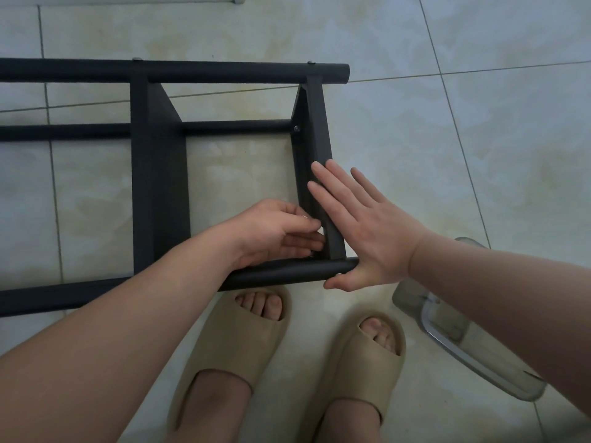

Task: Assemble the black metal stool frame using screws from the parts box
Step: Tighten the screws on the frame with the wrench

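The black metal stool frame [158, 174] lies on its side on the tiled floor, with long tubes running left to right and crosspieces between them. My right hand [361, 225] lies flat, fingers straight, against the right crosspiece [315, 129] and the end of the near tube [287, 272]. My left hand [275, 231] reaches inside the frame at the corner where that crosspiece meets the near tube. Its fingertips pinch a small pale part [319, 231] against the joint; what the part is stays unclear. Screw heads [296, 128] show on the crosspiece and the far tube.
A clear plastic parts box [463, 340] lies on the floor at the right, partly under my right forearm. My two feet in beige slippers [236, 343] stand just in front of the near tube. Pale floor tiles [447, 123] spread around the frame.
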Motion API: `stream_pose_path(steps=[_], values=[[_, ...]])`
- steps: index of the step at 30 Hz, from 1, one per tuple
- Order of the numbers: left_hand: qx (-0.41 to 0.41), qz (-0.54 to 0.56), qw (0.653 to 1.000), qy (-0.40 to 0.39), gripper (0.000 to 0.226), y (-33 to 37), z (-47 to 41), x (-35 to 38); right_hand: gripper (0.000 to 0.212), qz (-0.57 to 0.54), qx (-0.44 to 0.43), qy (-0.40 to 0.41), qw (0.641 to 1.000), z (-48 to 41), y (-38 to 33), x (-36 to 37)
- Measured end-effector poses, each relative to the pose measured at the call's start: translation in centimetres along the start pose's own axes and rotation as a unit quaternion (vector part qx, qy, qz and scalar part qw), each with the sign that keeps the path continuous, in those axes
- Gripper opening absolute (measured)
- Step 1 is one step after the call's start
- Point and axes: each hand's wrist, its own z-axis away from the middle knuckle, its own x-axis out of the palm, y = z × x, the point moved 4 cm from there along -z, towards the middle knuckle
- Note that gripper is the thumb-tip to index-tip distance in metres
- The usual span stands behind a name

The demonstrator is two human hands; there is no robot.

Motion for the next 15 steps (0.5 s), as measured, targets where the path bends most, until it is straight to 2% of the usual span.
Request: stream_pose_path(steps=[6,11,15], values=[[0.023,-0.017,0.999,0.015,0.008,0.19,-0.02,0.09,0.127,-0.004,-0.002,0.009,1.000,0.01,0.00,0.03],[0.053,-0.077,0.996,0.017,0.011,0.40,-0.21,0.33,0.127,-0.008,-0.004,0.015,1.000,0.02,0.06,0.11],[0.045,-0.057,0.997,0.008,0.012,0.25,-0.23,0.37,0.128,-0.007,-0.003,0.015,1.000,0.01,0.07,0.14]])
